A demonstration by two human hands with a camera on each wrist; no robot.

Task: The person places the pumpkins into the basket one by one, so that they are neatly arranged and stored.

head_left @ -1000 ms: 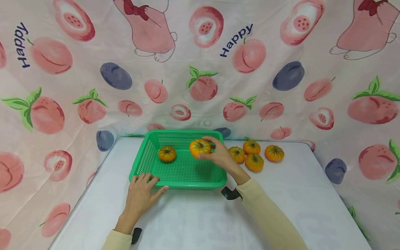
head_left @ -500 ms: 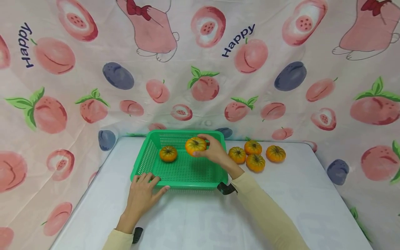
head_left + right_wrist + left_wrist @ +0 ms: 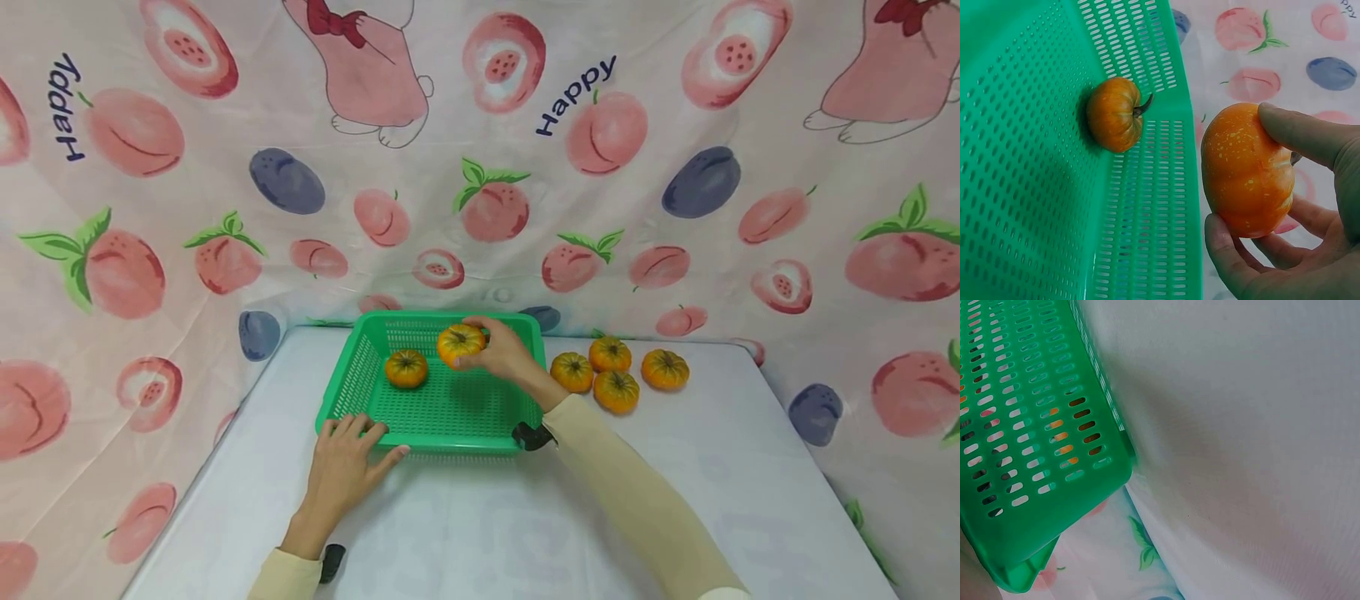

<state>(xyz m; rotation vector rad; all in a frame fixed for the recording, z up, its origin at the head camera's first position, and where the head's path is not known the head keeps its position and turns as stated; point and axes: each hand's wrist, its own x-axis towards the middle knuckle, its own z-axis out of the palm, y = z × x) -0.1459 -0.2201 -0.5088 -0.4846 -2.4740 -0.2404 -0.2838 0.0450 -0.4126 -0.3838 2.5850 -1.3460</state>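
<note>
A small orange pumpkin (image 3: pixel 459 343) is in my right hand (image 3: pixel 501 350), held above the green basket (image 3: pixel 435 447). The right wrist view shows thumb and fingers gripping this pumpkin (image 3: pixel 1247 172) from opposite sides, its dark stem partly behind the thumb. Inside the basket, toward its left end, sits another small pumpkin (image 3: pixel 407 369). My left hand (image 3: pixel 341 467) rests with its fingers over the basket's front left rim, thumb stretched along the front. In the left wrist view the perforated basket wall (image 3: pixel 1035 425) fills the left side, and that hand is barely seen at the edge.
Several more small pumpkins (image 3: pixel 617 391) stand on the white-covered table (image 3: pixel 480 533) to the right of the basket, one (image 3: pixel 665 369) a little apart. A fruit-printed cloth (image 3: pixel 450 125) hangs behind the table and along its sides.
My right hand has carried the pumpkin left and slightly back over the basket, closer to the one inside. The left hand has stayed on the rim.
</note>
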